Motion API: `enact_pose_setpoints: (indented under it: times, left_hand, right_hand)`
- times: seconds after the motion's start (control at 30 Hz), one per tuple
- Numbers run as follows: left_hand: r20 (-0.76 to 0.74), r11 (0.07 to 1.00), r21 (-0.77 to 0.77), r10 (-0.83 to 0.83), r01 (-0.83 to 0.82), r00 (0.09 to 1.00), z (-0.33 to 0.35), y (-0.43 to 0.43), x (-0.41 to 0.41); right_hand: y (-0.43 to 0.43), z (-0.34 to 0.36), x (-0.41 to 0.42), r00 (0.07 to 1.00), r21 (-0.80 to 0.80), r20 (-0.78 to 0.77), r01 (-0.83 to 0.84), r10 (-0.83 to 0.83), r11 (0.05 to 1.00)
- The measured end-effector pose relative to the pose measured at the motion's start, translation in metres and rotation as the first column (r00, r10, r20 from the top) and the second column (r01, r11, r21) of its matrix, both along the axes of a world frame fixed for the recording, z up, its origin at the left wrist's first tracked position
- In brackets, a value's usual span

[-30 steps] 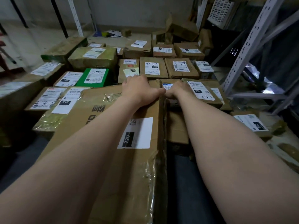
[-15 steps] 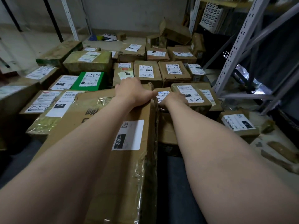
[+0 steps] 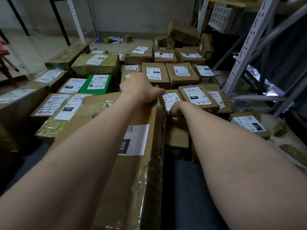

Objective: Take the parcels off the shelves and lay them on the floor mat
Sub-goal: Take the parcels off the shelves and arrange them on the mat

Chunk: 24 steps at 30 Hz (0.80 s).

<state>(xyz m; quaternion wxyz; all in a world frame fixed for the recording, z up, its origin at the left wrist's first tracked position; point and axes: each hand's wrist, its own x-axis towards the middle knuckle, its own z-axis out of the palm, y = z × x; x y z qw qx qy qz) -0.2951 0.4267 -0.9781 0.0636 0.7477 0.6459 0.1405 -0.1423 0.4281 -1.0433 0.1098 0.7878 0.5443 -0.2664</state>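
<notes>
Parcel (image 3: 137, 176) of brown cardboard, labelled 220, stretches from 6 o'clock to the centre, with the dark floor mat (image 3: 182, 196) showing beside it at 5 o'clock. The left grip (image 3: 141, 90) curls over its far top edge, holding it. The right grip (image 3: 174, 109) sits tucked against the far right corner with its fingers hidden, so what it holds, if anything, cannot be told. Labelled boxes (image 3: 156, 73) crowd the floor from 9 to 1 o'clock, a green box (image 3: 99, 83) at 11. A grey shelf frame (image 3: 249, 47) rises at 2 o'clock.
</notes>
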Motion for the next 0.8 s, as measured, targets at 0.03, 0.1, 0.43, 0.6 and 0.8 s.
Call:
enact_pose_setpoints:
  times: [0.03, 0.1, 0.43, 0.6, 0.8]
  left_hand:
    - [-0.001, 1.000, 0.009, 0.002, -0.002, 1.000, 0.002, 0.001, -0.001]
    - [-0.003, 1.000, 0.029, 0.004, -0.004, 1.000, 0.005, 0.001, -0.002]
    - [-0.047, 0.996, 0.093, 0.002, 0.003, 0.999, 0.001, 0.002, 0.001]
    - [-0.076, 0.994, 0.113, 0.019, -0.011, 0.997, -0.005, 0.001, 0.004]
    - [-0.072, 0.996, 0.092, 0.018, -0.011, 0.997, -0.010, 0.003, 0.006]
  right_hand:
    - [0.000, 0.000, -0.001, 0.999, -0.017, -0.035, -0.016, 0.015, 1.000]
    - [-0.001, 0.001, -0.003, 0.996, -0.045, -0.083, -0.029, 0.025, 0.999]
    - [-0.002, 0.011, 0.001, 0.992, -0.012, 0.109, -0.055, 0.056, 0.998]
    - [-0.011, 0.013, 0.001, 0.996, -0.138, -0.080, -0.048, 0.037, 0.989]
    - [-0.024, 0.015, 0.018, 0.997, -0.192, -0.073, 0.022, -0.037, 0.981]
